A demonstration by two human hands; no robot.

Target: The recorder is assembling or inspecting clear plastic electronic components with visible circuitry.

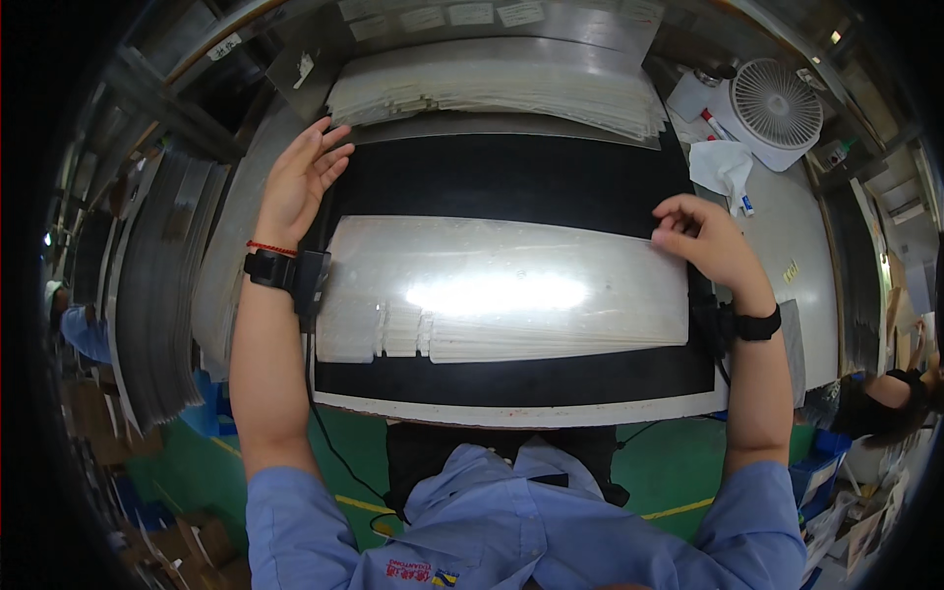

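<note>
A stack of thin, shiny metal sheets (501, 280) lies on a black mat (511, 182) in front of me. Its near edge is stepped, with small notches toward the left. My left hand (303, 182) is raised beyond the stack's far left corner, palm turned inward and fingers apart, holding nothing. Over the far right corner of the stack is my right hand (706, 241), its fingers loosely curled with a gap between thumb and forefinger. Nothing shows in that hand; whether its thumb touches the top sheet I cannot tell.
Behind the mat rests a second pile of sheets (492, 84). At the far right stand a white fan (777, 108), a crumpled cloth (723, 167) and markers. Tall stacked sheets (162, 285) flank the table on the left. Another person (885, 403) is at the right edge.
</note>
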